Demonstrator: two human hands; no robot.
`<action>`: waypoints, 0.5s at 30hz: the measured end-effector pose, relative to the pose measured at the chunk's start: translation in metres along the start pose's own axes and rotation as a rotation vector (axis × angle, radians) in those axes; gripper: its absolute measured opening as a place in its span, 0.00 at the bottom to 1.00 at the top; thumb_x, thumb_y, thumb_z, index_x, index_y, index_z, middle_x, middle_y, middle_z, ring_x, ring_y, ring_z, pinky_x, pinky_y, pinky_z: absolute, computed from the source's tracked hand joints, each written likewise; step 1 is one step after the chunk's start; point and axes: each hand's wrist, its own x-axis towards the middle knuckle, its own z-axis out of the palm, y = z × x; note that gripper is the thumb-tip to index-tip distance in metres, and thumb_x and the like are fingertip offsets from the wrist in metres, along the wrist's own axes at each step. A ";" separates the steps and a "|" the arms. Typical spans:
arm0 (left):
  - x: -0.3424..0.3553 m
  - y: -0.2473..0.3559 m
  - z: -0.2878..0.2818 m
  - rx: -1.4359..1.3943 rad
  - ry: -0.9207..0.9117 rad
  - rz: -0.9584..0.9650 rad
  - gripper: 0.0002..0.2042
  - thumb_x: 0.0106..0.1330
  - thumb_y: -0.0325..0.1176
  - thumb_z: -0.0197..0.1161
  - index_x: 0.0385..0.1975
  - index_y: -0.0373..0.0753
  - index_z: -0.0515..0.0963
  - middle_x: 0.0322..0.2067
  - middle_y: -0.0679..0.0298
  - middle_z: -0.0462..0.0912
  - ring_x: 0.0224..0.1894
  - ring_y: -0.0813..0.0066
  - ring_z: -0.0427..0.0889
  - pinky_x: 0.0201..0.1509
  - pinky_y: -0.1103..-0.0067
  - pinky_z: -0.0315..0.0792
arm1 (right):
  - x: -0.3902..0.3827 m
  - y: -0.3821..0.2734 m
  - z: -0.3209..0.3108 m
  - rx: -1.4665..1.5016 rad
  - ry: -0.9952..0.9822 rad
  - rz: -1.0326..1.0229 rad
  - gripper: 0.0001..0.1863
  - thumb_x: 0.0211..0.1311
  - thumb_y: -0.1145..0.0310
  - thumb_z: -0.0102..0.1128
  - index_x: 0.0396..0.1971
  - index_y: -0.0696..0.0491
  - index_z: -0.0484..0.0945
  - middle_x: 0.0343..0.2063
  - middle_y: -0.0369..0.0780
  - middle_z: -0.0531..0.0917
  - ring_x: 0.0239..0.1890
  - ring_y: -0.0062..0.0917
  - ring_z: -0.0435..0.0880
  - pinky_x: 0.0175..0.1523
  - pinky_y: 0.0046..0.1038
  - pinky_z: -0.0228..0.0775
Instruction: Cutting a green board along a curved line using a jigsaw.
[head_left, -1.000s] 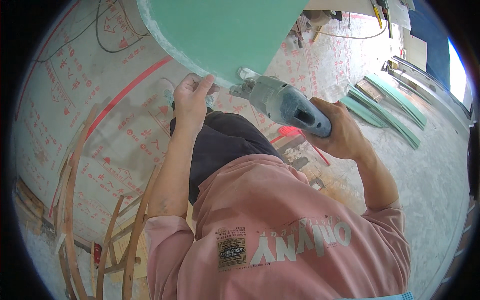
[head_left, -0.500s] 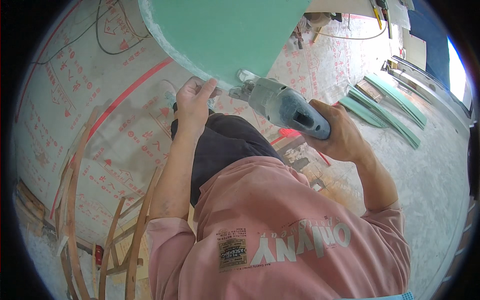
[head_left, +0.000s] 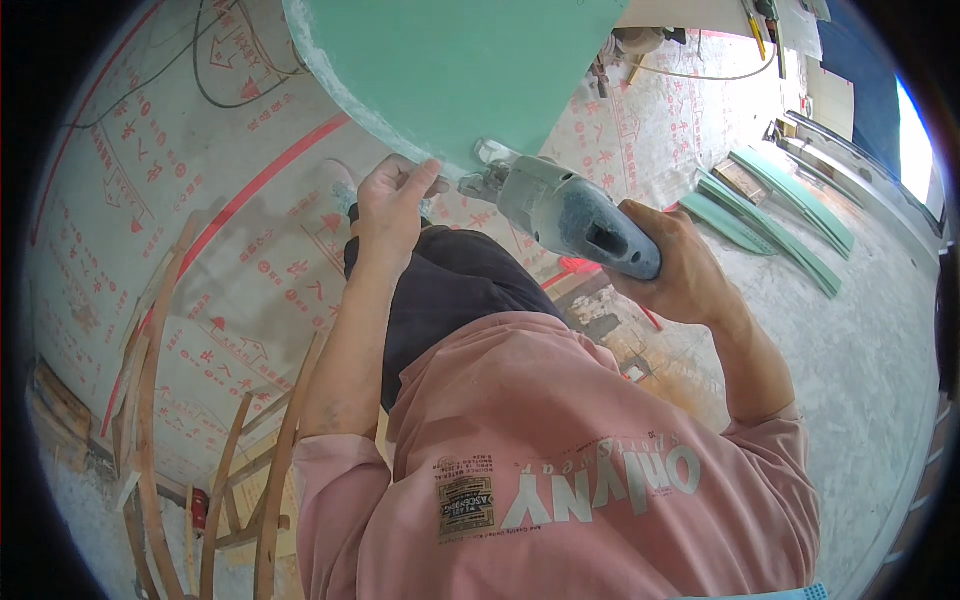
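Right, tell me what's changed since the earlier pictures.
The left hand has moved slightly right and toward the body; the green board has shifted slightly right. No grasp or release shows. The right hand still grips the power tool, nearly unmoved.

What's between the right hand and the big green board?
In the head view, a grey power tool: right hand on its rear, front end at the green board.
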 end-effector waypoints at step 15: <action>-0.003 -0.004 -0.005 0.058 -0.053 0.018 0.14 0.74 0.42 0.66 0.33 0.37 0.80 0.34 0.63 0.85 0.37 0.75 0.85 0.49 0.76 0.77 | 0.000 -0.002 0.002 -0.040 0.023 -0.066 0.16 0.50 0.75 0.68 0.41 0.59 0.78 0.26 0.52 0.82 0.31 0.50 0.83 0.38 0.41 0.74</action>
